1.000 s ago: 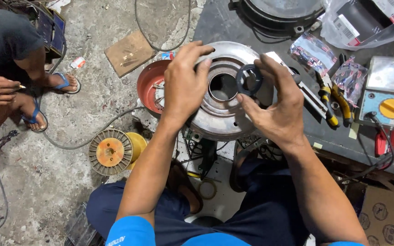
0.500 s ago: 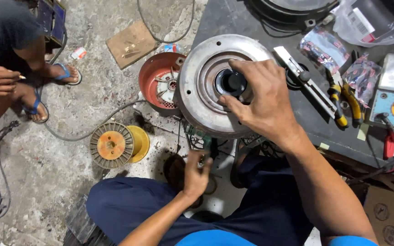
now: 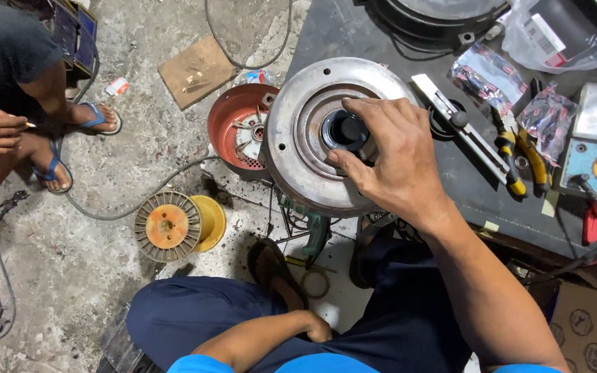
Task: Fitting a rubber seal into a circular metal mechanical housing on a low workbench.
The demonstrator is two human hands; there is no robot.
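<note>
1. Cracked concrete floor [image 3: 105, 276]; dark desk [image 3: 354, 34] upper right. A co-worker crouches at far left.
2. Wire spool [image 3: 167, 226] on the floor, red fan cover [image 3: 233, 124] beside the disc.
3. Left hand [image 3: 316, 328] has dropped from the disc since a second ago; it now rests by my thigh, fingers hidden, state unclear.
4. Grey motor disc [image 3: 291, 148] overhangs the desk edge.
5. Right hand [image 3: 395, 162] alone works it now, fingers pinching the black ring [image 3: 345, 130] in the centre bore.
6. Pliers [image 3: 519, 155] farther right.

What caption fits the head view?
Right hand presses a black ring into a round metal housing at the workbench edge.
</note>
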